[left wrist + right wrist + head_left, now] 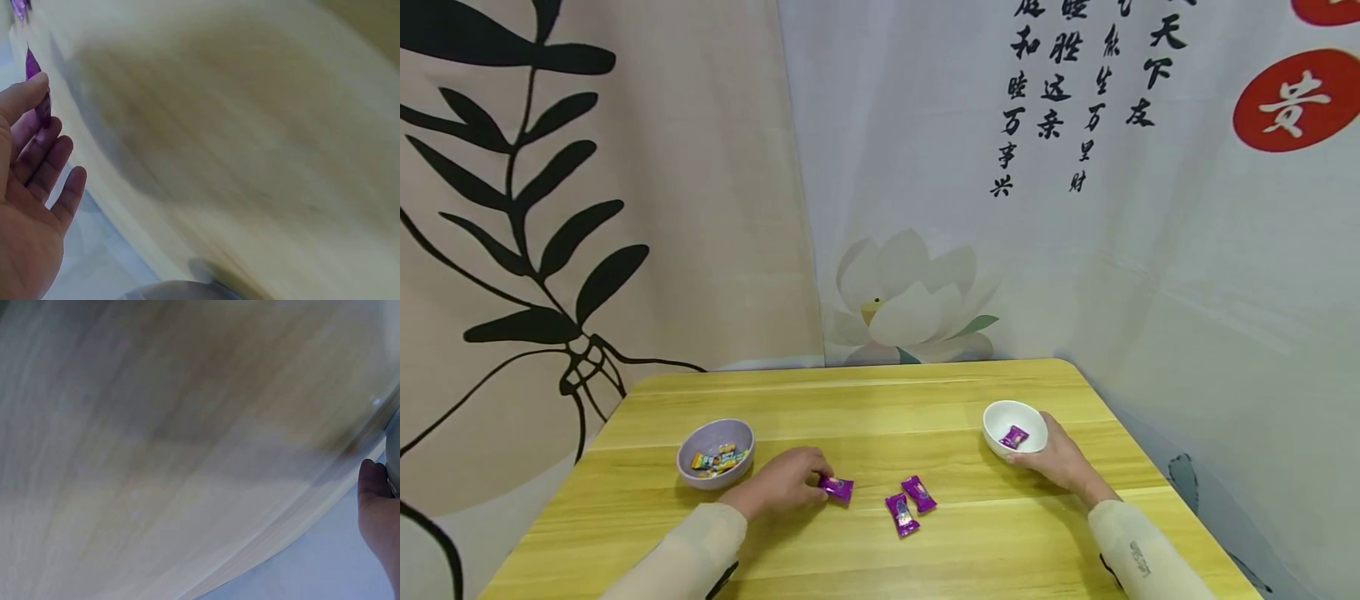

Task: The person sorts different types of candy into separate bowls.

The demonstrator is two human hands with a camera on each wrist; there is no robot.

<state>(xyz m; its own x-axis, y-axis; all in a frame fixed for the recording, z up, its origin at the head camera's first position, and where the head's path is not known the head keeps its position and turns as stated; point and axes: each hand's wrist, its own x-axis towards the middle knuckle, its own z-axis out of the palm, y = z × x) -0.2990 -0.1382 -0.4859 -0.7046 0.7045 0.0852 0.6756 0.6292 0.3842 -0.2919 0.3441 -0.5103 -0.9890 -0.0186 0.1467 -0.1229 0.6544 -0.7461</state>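
Observation:
My left hand (786, 482) pinches a purple-wrapped candy (837, 489) between thumb and fingers. In the left wrist view that candy (44, 109) stands on edge under the thumb, the other fingers loosely bent. Two more purple candies (902, 515) lie close together on the table, right of this hand. At the right, my right hand (1060, 457) grips a small white bowl (994, 417) by its near right side. One purple candy (1014, 437) sits inside the bowl. The right wrist view catches only part of the right hand (378, 515) and the bowl's edge.
A lilac bowl (688, 442) with several yellow-wrapped candies (722, 460) stands on the left, just beyond the left wrist. The wooden table (865, 417) reaches back to a printed cloth backdrop (910, 167).

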